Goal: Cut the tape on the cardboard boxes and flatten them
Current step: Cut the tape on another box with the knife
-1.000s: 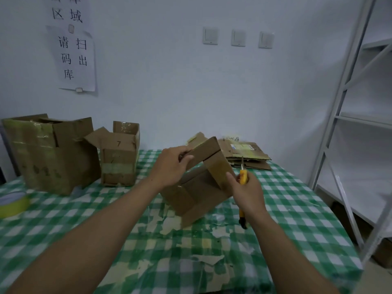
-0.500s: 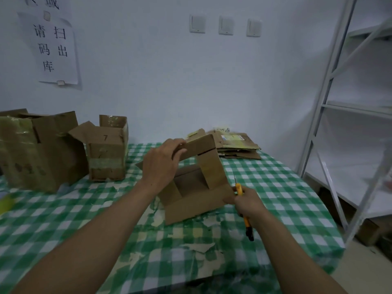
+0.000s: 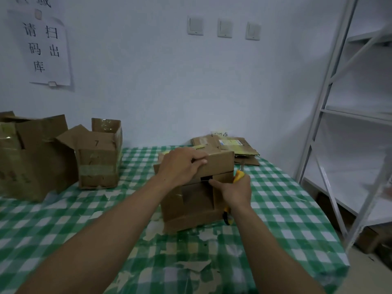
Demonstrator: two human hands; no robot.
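A small brown cardboard box [image 3: 191, 211] lies on the green checked table [image 3: 286, 209], its open side facing me. My left hand [image 3: 182, 166] grips the top flap and presses it down over the opening. My right hand [image 3: 235, 190] holds a yellow utility knife [image 3: 238, 176] with the blade pointing up; its forefinger touches the edge of a side flap. Two more boxes stand at the left: a medium one marked 7 [image 3: 97, 158] and a large taped one [image 3: 31, 158].
A stack of flattened cardboard [image 3: 231, 145] lies at the table's back edge by the wall. Torn tape and paper scraps [image 3: 197, 266] litter the cloth in front of the box. A white metal shelf rack [image 3: 331, 115] stands at the right.
My left hand has pushed the top flap down, closing most of the opening. My right hand with the knife rose to the box's front flap. The view moved closer.
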